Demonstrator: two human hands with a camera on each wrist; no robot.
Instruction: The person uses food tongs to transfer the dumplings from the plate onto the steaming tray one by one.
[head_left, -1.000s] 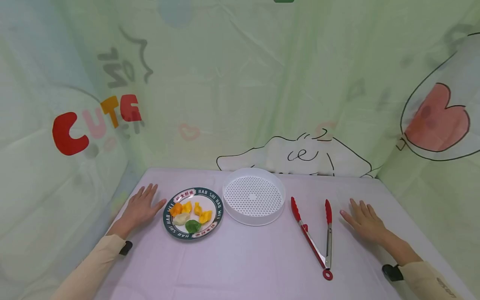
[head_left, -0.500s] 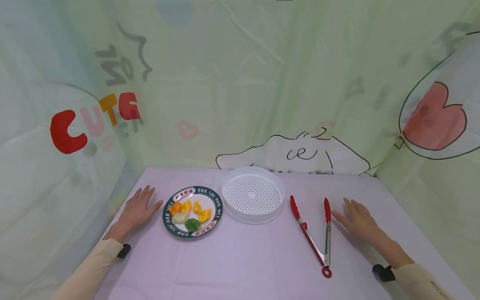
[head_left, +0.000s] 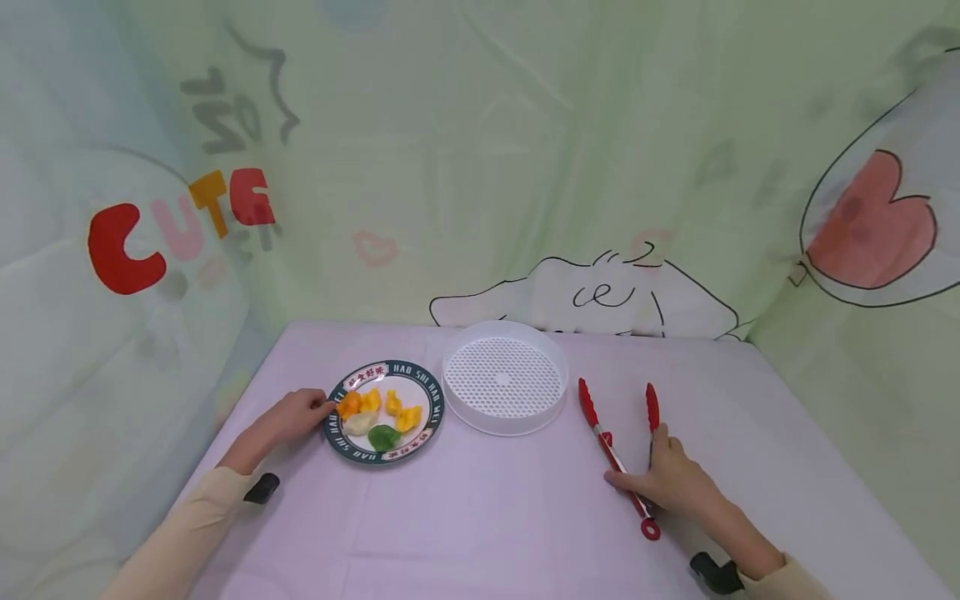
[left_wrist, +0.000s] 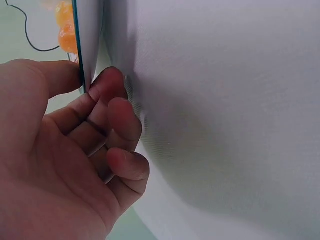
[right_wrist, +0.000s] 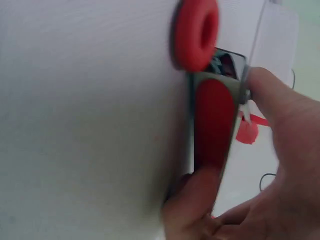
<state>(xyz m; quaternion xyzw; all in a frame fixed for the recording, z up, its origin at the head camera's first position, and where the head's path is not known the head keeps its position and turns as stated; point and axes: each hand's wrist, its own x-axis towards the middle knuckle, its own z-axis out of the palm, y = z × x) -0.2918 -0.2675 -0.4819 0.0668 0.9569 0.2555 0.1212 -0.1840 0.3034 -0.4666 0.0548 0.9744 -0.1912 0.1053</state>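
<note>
Head view: both hands have come off the flat-palm rest. The right hand (head_left: 671,483) now closes over the tongs (head_left: 618,450) lying on the table (head_left: 480,525), thumb on one arm, fingers on the other; likely the pick-up is starting. The left hand (head_left: 288,418) has slid to the plate (head_left: 420,433) and steadies its rim. Count: one plate, five dumplings (head_left: 378,417), one white steamer tray (head_left: 504,387), one pair of tongs.

Left wrist view: thumb and curled fingers (left_wrist: 107,87) pinch the plate edge.

Right wrist view: fingers (right_wrist: 197,197) and thumb clamp the tongs near the red ring (right_wrist: 196,34).

Red-tipped tongs (head_left: 619,454) flat on table, arms spread; plate (head_left: 429,417) with dumplings.
</note>
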